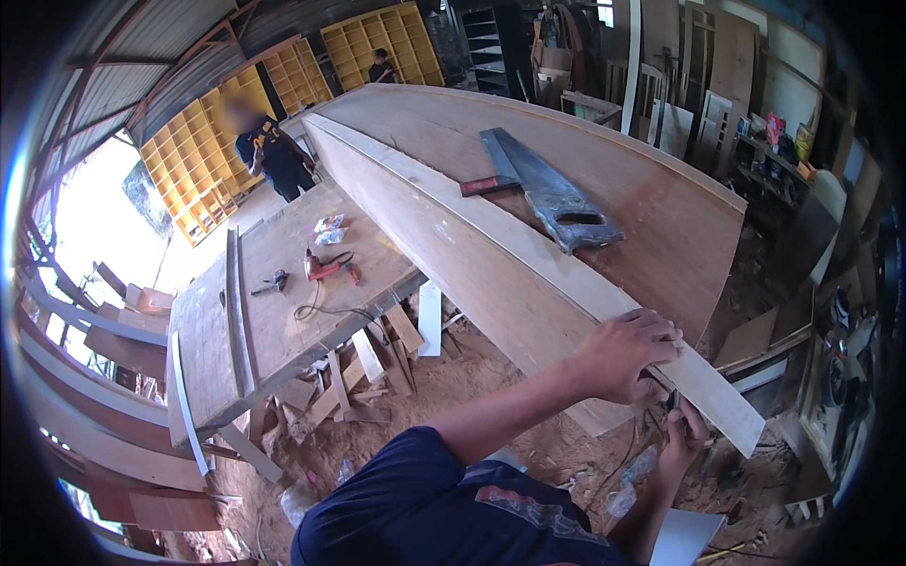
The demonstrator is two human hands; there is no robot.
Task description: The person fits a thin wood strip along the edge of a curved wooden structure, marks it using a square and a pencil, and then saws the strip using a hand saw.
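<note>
My left hand (630, 351) grips the pale wooden strip (714, 396) near the near end of a long plywood piece (425, 244), its fingers curled over the top. Just below, my right hand (684, 439) is closed around something small and dark at the strip's underside, too hidden to name. Farther up, a handsaw (547, 193) lies flat on the wide plywood panel (665, 255), touching a square with a red handle (481, 186).
A worktable (193, 354) at the left holds a red drill (321, 267), a small dark tool (270, 285) and packets (330, 229). Offcuts (368, 358) litter the floor. Two other people (274, 156) (381, 68) are at the back. Boards (717, 94) lean at the right.
</note>
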